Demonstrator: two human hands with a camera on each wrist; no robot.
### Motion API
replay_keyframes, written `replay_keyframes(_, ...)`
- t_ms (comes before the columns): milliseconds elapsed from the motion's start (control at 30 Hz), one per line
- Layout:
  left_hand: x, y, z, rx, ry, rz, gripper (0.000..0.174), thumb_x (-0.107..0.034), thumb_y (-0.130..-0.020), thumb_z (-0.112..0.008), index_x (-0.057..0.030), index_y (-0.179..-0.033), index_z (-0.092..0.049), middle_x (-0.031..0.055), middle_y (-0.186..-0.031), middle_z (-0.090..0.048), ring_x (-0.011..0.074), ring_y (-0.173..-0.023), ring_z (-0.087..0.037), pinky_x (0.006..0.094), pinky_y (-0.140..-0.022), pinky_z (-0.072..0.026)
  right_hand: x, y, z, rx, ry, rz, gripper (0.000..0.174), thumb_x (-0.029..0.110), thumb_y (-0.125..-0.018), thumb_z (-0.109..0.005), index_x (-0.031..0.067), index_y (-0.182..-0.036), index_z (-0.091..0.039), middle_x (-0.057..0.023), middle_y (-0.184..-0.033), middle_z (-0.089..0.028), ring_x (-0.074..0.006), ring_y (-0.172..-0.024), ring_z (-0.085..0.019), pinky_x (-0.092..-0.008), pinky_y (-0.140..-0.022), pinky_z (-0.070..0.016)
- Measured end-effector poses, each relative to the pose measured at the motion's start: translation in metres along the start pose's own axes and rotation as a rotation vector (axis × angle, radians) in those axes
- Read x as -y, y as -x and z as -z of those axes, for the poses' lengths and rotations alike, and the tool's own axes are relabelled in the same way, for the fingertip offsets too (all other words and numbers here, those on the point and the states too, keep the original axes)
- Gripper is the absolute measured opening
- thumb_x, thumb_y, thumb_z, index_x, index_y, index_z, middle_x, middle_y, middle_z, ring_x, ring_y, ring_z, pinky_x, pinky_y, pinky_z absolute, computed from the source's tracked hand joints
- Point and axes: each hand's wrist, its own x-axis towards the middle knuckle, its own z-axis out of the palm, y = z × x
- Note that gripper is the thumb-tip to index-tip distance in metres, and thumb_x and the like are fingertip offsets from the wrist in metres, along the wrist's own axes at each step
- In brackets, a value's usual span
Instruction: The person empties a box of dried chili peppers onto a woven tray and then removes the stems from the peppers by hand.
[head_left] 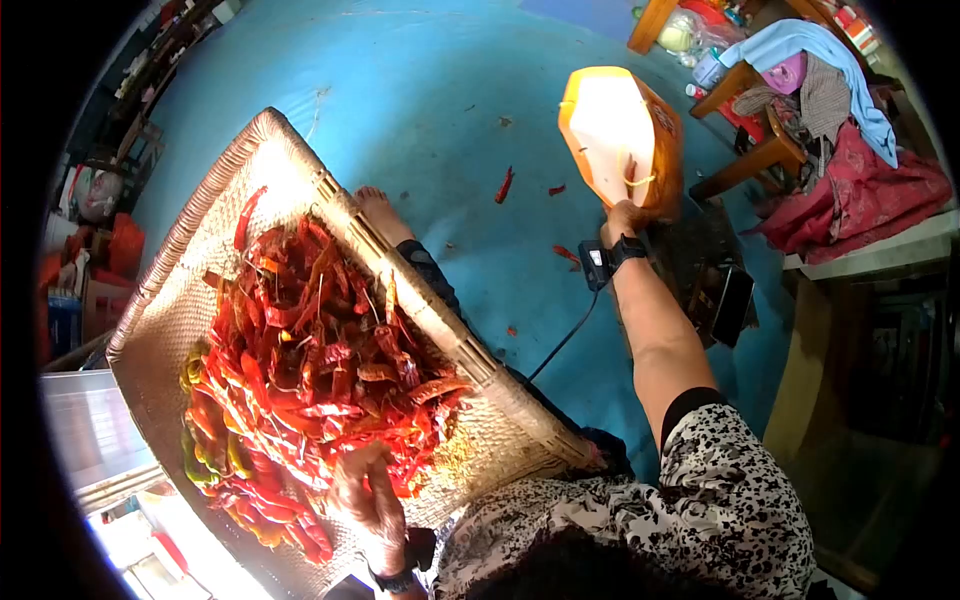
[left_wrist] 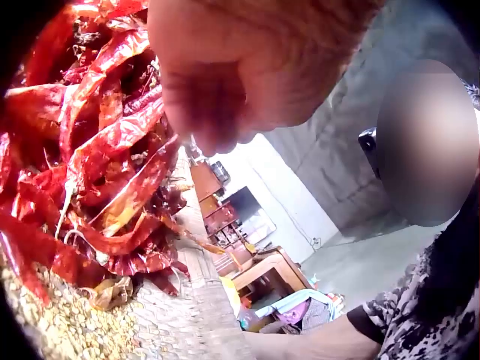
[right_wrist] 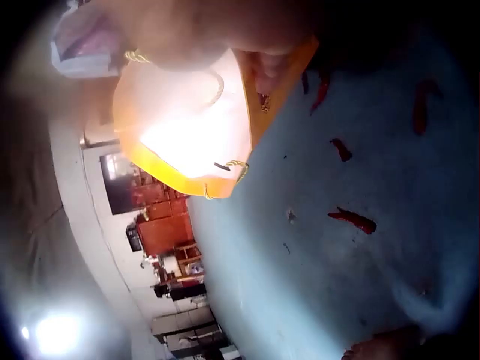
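Note:
A woven basket tray [head_left: 470, 352] slants across the left of the head view, heaped with dried red chilies [head_left: 290, 330]. Fresher red and green peppers lie along its lower left side. My left hand [head_left: 368, 500] is at the near edge of the heap, its fingers loosely bent; in the left wrist view no thing shows in that hand [left_wrist: 262, 67]. Loose yellow seeds [left_wrist: 67, 319] lie beside the chilies. Out to the right, my right hand [head_left: 627, 220] grips the near edge of an orange paper bag [head_left: 667, 150] with a pale inside and yellow cord handles.
Several stray chilies [head_left: 503, 185] lie on the blue floor [head_left: 420, 90]. A bare foot [head_left: 380, 212] shows beside the basket. A dark phone [head_left: 733, 305] sits on a low stool below the right forearm. Clothes [head_left: 850, 190] are piled over wooden furniture at the right.

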Motion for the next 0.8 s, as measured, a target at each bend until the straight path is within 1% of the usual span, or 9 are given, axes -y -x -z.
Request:
replay_keyframes(167, -0.007, 0.001, -0.004, 0.133, -0.030, -0.048, 0.017, 0.007, -0.083, -0.060, -0.0050, -0.095, -0.065, 0.0084, -0.078, -0.063, 0.0217, -0.067, -0.061, 0.0308, -0.061, -0.0480, 0.004, 0.007, 0.019, -0.278, -0.208, 0.018, 0.051, 0.019, -0.096, -0.051, 0.0093, -0.143, -0.034, -0.0202, -0.141, -0.041, -0.0320, -0.125, -0.047, -0.0466, -0.104, -0.0417)
replay_keyframes(233, -0.013, -0.002, -0.006, 0.162, -0.056, -0.054, 0.022, 0.009, -0.081, -0.060, -0.0053, -0.097, -0.066, 0.0100, -0.079, -0.063, 0.0235, -0.065, -0.061, 0.0311, -0.060, -0.0479, 0.060, 0.065, 0.009, -0.170, 0.129, 0.056, 0.065, 0.036, -0.099, -0.037, -0.0031, -0.146, -0.016, -0.0240, -0.147, -0.032, -0.0360, -0.125, -0.045, -0.0378, -0.106, -0.0352)
replay_keyframes(267, -0.010, -0.001, -0.007, 0.181, -0.040, -0.074, 0.024, 0.009, -0.080, -0.061, -0.0059, -0.098, -0.066, 0.0099, -0.078, -0.063, 0.0235, -0.065, -0.061, 0.0312, -0.060, -0.0477, 0.086, 0.089, 0.001, -0.172, 0.133, 0.057, 0.065, 0.036, -0.099, -0.037, -0.0031, -0.146, -0.016, -0.0240, -0.147, -0.032, -0.0360, -0.125, -0.045, -0.0378, -0.106, -0.0352)
replay_keyframes(367, -0.005, 0.001, -0.007, 0.205, -0.008, -0.086, 0.028, 0.009, -0.077, -0.063, -0.0070, -0.100, -0.068, 0.0095, -0.077, -0.063, 0.0232, -0.064, -0.061, 0.0311, -0.058, -0.0473, 0.110, 0.113, -0.002, -0.085, 0.773, -0.017, 0.062, 0.026, -0.098, -0.041, 0.0003, -0.147, -0.013, -0.0236, -0.144, -0.036, -0.0342, -0.126, -0.045, -0.0386, -0.105, -0.0380)
replay_keyframes(433, -0.002, 0.000, -0.008, 0.185, 0.001, -0.152, 0.028, 0.009, -0.077, -0.063, -0.0072, -0.100, -0.068, 0.0089, -0.077, -0.062, 0.0228, -0.063, -0.061, 0.0309, -0.057, -0.0470, 0.067, 0.064, 0.016, -0.011, 1.009, -0.081, 0.060, 0.017, -0.095, -0.047, 0.0140, -0.148, -0.019, -0.0218, -0.143, -0.037, -0.0332, -0.124, -0.047, -0.0427, -0.102, -0.0413)
replay_keyframes(467, -0.005, -0.001, -0.008, 0.186, 0.001, -0.150, 0.029, 0.009, -0.077, -0.062, -0.0075, -0.099, -0.068, 0.0088, -0.077, -0.062, 0.0226, -0.062, -0.061, 0.0307, -0.056, -0.0468, 0.027, 0.018, 0.032, -0.089, 0.874, -0.276, 0.065, 0.004, -0.092, -0.046, 0.0274, -0.147, -0.020, -0.0198, -0.144, -0.032, -0.0355, -0.122, -0.049, -0.0450, -0.099, -0.0448)
replay_keyframes(567, -0.005, -0.001, -0.006, 0.191, 0.001, -0.159, 0.029, 0.009, -0.076, -0.063, -0.0077, -0.100, -0.068, 0.0087, -0.077, -0.062, 0.0225, -0.062, -0.060, 0.0307, -0.056, -0.0466, 0.055, 0.065, 0.025, -0.072, 1.117, -0.089, 0.065, 0.002, -0.092, -0.045, 0.0310, -0.146, -0.021, -0.0185, -0.139, -0.039, -0.0340, -0.115, -0.054, -0.0415, -0.088, -0.0520)
replay_keyframes(700, -0.002, 0.004, -0.007, 0.171, 0.021, -0.187, 0.031, 0.010, -0.076, -0.061, -0.0076, -0.099, -0.068, 0.0090, -0.078, -0.061, 0.0232, -0.063, -0.060, 0.0308, -0.056, -0.0464, 0.050, 0.061, 0.039, 0.117, 0.857, -0.093, 0.064, -0.001, -0.092, -0.043, 0.0277, -0.145, -0.021, -0.0168, -0.133, -0.043, -0.0320, -0.106, -0.058, -0.0419, -0.075, -0.0555)
replay_keyframes(800, -0.006, 0.002, -0.010, 0.208, 0.027, -0.154, 0.030, 0.010, -0.076, -0.060, -0.0072, -0.099, -0.068, 0.0088, -0.078, -0.061, 0.0238, -0.064, -0.060, 0.0312, -0.057, -0.0470, 0.082, 0.094, 0.029, 0.084, 0.582, -0.360, 0.066, -0.005, -0.090, -0.041, 0.0274, -0.144, -0.020, -0.0159, -0.131, -0.045, -0.0307, -0.098, -0.060, -0.0431, -0.067, -0.0560)
